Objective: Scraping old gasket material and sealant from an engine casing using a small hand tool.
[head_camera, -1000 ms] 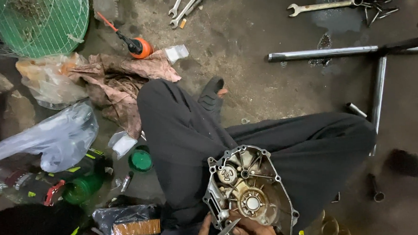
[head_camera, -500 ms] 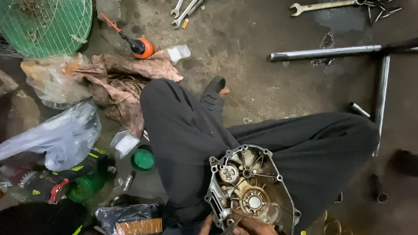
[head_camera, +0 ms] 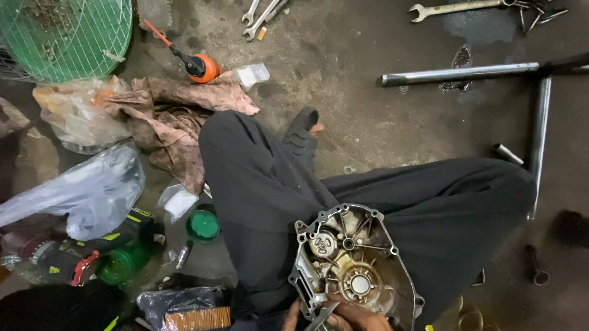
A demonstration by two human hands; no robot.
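A grey metal engine cover (head_camera: pixel 353 265) rests on my lap, its open inner side up, with gears and a round hub showing. My legs in black trousers (head_camera: pixel 261 184) are crossed under it. At the cover's near edge my right hand (head_camera: pixel 364 323) grips a thin metal tool (head_camera: pixel 320 320) whose tip points at the cover's lower rim. Only a few fingers of my left hand (head_camera: pixel 288 320) show at the bottom border, beside the cover's lower left corner; what they hold is hidden.
To the left of my legs lie a dirty rag (head_camera: pixel 179 116), plastic bags (head_camera: pixel 85 184), a green cap (head_camera: pixel 203 224), a green bottle (head_camera: pixel 118 264) and an orange-handled screwdriver (head_camera: pixel 193 63). Spanners (head_camera: pixel 457 6) and steel tubes (head_camera: pixel 461 73) lie on the oily floor behind. A green wire fan guard (head_camera: pixel 58 27) sits at top left.
The view has drifted slightly. Both hands stay at the cover's near edge, and the tool has shifted a little against the rim.
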